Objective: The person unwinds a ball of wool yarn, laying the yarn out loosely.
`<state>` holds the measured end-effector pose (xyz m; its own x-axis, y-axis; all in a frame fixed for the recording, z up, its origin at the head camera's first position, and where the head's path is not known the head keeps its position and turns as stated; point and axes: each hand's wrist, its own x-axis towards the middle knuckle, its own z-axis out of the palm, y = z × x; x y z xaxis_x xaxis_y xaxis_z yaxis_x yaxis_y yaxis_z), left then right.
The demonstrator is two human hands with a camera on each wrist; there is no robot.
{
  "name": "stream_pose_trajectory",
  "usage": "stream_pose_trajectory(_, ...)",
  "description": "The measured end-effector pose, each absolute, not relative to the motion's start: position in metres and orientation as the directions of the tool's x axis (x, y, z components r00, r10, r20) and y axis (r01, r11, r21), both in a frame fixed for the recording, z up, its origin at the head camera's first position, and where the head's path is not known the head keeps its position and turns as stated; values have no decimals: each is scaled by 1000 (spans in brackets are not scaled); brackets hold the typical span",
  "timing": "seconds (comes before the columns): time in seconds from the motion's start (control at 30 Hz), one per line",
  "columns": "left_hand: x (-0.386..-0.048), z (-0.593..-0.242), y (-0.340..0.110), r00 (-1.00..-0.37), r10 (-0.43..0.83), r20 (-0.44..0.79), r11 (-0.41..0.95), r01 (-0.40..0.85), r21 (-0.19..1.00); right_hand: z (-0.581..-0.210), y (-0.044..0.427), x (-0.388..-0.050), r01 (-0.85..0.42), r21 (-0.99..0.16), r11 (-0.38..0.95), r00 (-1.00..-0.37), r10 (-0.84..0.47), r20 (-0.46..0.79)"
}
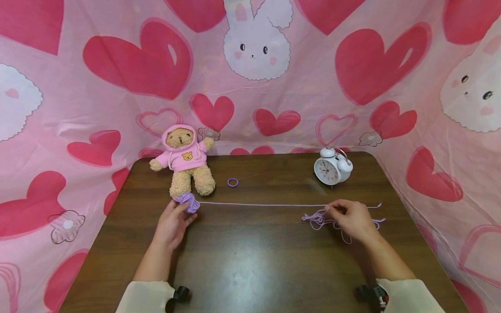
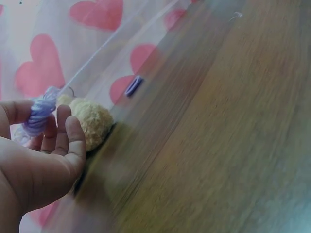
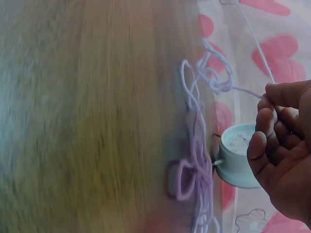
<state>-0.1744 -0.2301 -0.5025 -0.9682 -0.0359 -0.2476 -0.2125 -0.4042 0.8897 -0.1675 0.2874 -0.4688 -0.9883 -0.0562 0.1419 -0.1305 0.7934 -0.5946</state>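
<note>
A small bundle of purple yarn [image 1: 189, 203] is pinched between the thumb and fingers of my left hand [image 1: 172, 224], just in front of the teddy bear's feet. From it a strand of yarn [image 1: 262, 204] runs straight and taut across the table to my right hand [image 1: 354, 219], which pinches it between thumb and forefinger. Loose, tangled yarn [image 1: 318, 218] lies on the table under and around the right hand. In the right wrist view the loops of yarn [image 3: 199, 160] trail beside that hand, whose other fingers are loosely bent.
A teddy bear [image 1: 184, 161] in a pink hoodie sits at the back left of the dark wooden table [image 1: 235, 252]. Near it lies a purple ring [image 1: 232, 182]. A white twin-bell alarm clock [image 1: 332, 167] stands at the back right. Pink heart-patterned cloth [image 1: 250, 100] surrounds the table.
</note>
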Motion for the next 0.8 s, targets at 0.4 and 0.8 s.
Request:
stream_pose_trajectory(0.4,-167,-499,-250,-980,-22,-196,-383,-173,907,-467,313,-161,-112,-562,819,-985,-17,171)
stream_pose_trajectory(0.8,-159,-502,-271,-983,-45,-179,-367,-150,918,-464,335,-154,-51,-544,838,-987,40,153)
